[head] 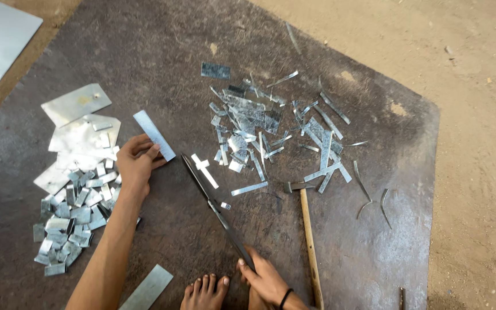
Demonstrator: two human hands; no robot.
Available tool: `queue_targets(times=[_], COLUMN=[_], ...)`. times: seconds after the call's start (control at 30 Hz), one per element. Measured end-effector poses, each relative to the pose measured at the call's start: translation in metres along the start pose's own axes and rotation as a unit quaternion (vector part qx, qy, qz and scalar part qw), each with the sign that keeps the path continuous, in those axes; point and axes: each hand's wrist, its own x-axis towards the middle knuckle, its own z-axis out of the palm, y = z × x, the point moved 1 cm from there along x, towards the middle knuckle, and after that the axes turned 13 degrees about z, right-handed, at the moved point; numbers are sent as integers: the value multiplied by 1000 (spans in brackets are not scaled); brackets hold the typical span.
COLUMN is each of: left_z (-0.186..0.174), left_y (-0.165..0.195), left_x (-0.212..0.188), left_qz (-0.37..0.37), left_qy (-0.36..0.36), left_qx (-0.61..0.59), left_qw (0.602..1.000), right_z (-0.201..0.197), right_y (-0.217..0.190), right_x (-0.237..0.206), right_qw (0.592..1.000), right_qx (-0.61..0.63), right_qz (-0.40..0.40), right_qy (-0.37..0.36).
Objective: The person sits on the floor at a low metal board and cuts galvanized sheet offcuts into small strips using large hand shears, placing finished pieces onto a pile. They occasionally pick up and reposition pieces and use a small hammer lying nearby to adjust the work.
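Head view: metal strip (154, 135) apparently pinched by left hand (136, 163) fingertips.

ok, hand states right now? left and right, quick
Left hand: fingers closed on one end of a flat metal strip.
Right hand: gripping the handle end of long metal shears lying on the dark mat.

No pkgs, labels, signs or screens in view.
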Motion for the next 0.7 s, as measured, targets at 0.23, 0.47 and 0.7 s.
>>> queue_targets(times=[0.23,0.47,0.7], left_z=[4,11,19], left_y=[-25,-4,-17], left_x=[-15,-29,-44], left_qz=[21,-19,-7], left_qy=[-33,-29,-53], left_qx=[-63,-63,-67], left_qw=[997,997,996], right_z=[0,-6,-5], right_y=[-3,-26,-24], right_x=[-1,-14,-13], right_qw=[992,992,995], right_qx=[33,52,38], right_qz=[-111,-77,-56], right_qy=[-54,-81,-80])
